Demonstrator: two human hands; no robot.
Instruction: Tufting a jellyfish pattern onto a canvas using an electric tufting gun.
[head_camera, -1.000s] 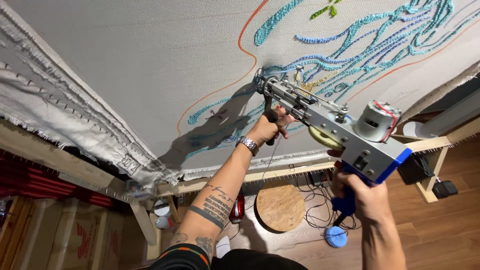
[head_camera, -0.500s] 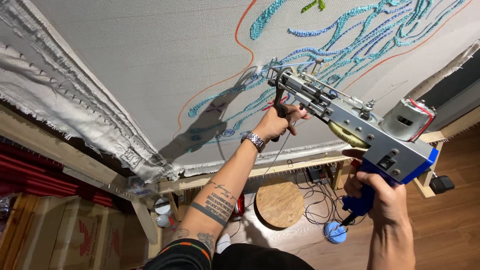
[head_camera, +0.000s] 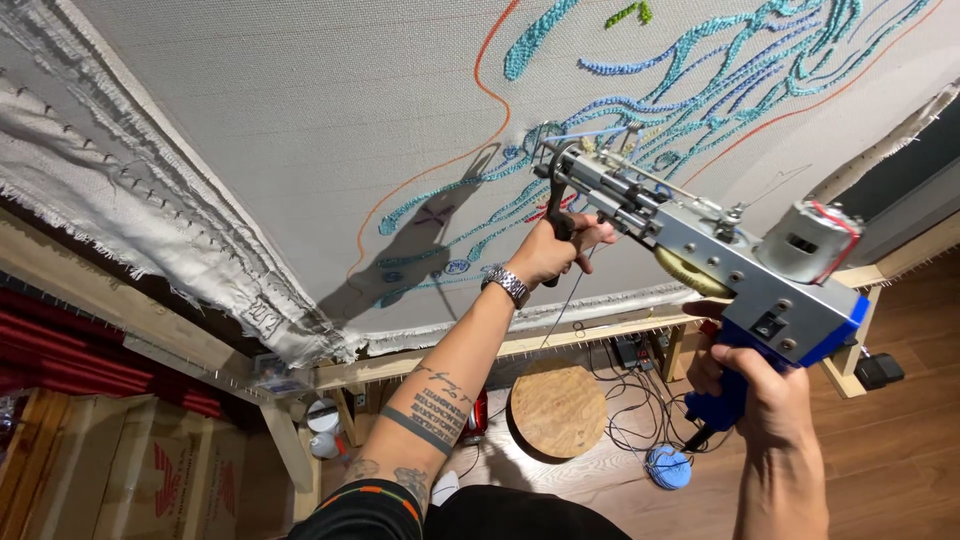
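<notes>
Head view: tufting gun (head_camera: 700, 255) held two-handed, nose against the stretched cloth (head_camera: 300, 130).

Left hand (head_camera: 555, 250) is up front, fingers wrapped tight round the black front handle, just under the nose where it meets the blue tufted lines (head_camera: 700, 110). Right hand (head_camera: 750, 390) is at the rear and lower, fist closed on the blue pistol grip. Gun body runs diagonally between the two hands, motor end nearest the camera. Cloth is pinned on a wooden frame (head_camera: 560, 335). Below on the floor: round wooden stool (head_camera: 557, 408), loose cables (head_camera: 640, 400), blue yarn ball (head_camera: 668, 467).
</notes>
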